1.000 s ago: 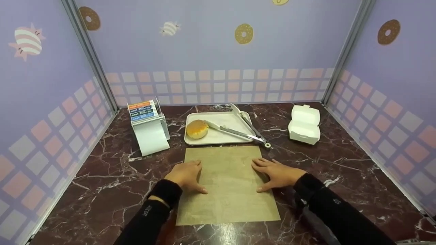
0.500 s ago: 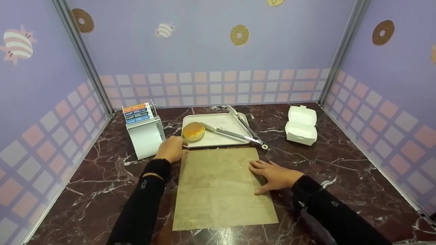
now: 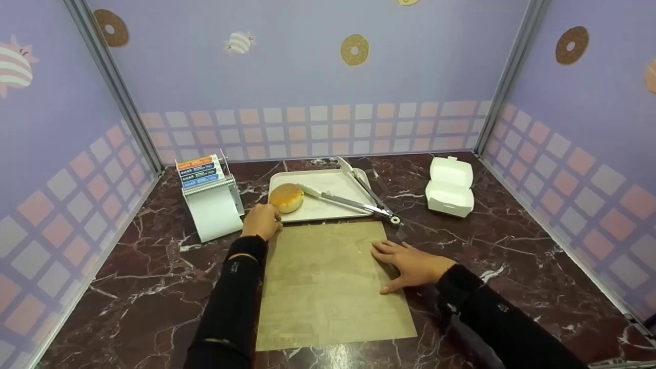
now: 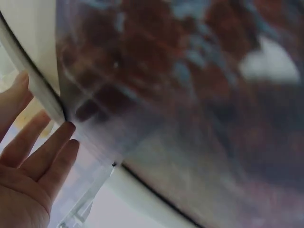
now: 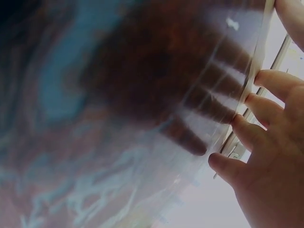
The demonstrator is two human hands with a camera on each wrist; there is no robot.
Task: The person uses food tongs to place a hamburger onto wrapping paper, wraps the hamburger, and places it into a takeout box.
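A tan sheet [image 3: 328, 287], like brown wrapping paper, lies flat on the marble-patterned tabletop. My right hand [image 3: 414, 262] rests over its right edge, fingers spread; the right wrist view shows those fingers [image 5: 259, 126] along a pale edge. My left hand [image 3: 262, 221] is at the front-left corner of the white tray [image 3: 328, 212], close to the sheet's upper-left corner. In the left wrist view its fingers [image 4: 45, 154] are extended and apart, fingertips right at the corner. A golden-topped bun [image 3: 286, 197] sits on the tray beside that hand.
Metal tongs [image 3: 353, 203] lie spread across the tray, their hinge past its front-right corner. A dispenser [image 3: 200, 173] with orange and blue labels and a hanging white sheet [image 3: 214, 212] stands left. An opened white clamshell box [image 3: 450, 197] is at right. Walls enclose the sides and back.
My left hand has moved forward from the sheet's left side to the tray's front-left corner, its thumb tucked nearer the fingers. The right hand stays on the sheet. The head view shifts slightly.
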